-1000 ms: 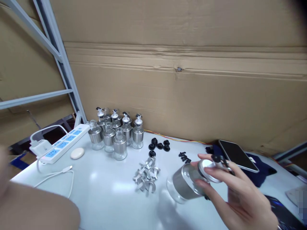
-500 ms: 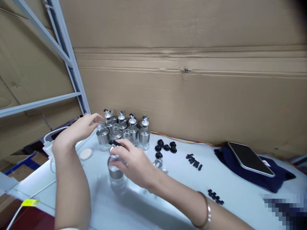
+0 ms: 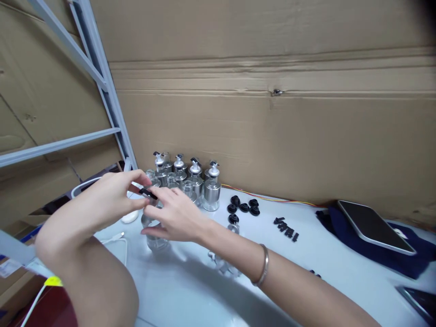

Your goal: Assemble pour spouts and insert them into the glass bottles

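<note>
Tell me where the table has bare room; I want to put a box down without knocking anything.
Free: the table between the small black clips and the dark cloth. Crowded: back left, where the bottles cluster and both hands meet; black caps lie beside them.

The right hand (image 3: 173, 218) covers most of the glass jar (image 3: 156, 240) under its grip, so the jar's top is hidden. Behind the left hand (image 3: 109, 200), the front jars are hidden too.
</note>
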{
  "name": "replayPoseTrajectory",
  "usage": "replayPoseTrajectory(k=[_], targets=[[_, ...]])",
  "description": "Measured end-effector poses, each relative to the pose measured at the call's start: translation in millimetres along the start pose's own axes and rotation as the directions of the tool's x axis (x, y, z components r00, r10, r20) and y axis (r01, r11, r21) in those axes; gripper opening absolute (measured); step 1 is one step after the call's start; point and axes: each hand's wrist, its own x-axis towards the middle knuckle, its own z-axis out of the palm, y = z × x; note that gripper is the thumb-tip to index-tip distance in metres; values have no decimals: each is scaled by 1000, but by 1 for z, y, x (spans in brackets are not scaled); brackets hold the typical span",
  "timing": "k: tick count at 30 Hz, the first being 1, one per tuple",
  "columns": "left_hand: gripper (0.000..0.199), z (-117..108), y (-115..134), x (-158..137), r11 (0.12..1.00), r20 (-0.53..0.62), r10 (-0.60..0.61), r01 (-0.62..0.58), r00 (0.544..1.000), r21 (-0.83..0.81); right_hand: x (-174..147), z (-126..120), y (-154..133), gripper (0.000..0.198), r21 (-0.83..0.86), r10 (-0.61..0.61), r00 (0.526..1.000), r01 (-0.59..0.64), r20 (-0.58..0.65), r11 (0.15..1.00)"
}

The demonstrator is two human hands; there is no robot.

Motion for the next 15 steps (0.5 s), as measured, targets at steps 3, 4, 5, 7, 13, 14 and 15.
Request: replayPoseTrajectory(k=[3,4,5,7,13,14,15], targets=[[39,2,10,3,1000,-9,4,-4,1000,-13,-14,-9,16,29,-120,39,994,-52,-104,991],[38,2,14,4,1000,-5,19,-19,1000,-17,-19,-11,22,26,-136,138,986,-151,-97,979],[36,2,18,6,999,15,40,-40,999,-19,-22,-12,28,23,-133,229,971,-236,-61,963],[29,2,21,9,997,79,72,-71,994,-15,-29,-15,37,19,-112,348,937,-341,42,933],[11,-1,9,14,1000,71,-11,10,997,18,-41,-29,47,25,-64,369,919,-363,140,930],[11,-2,7,14,999,55,-31,30,998,21,-42,-33,47,26,-83,382,911,-374,155,924],[11,-2,5,15,999,45,-49,48,998,24,-43,-37,47,26,-118,401,900,-385,171,915]])
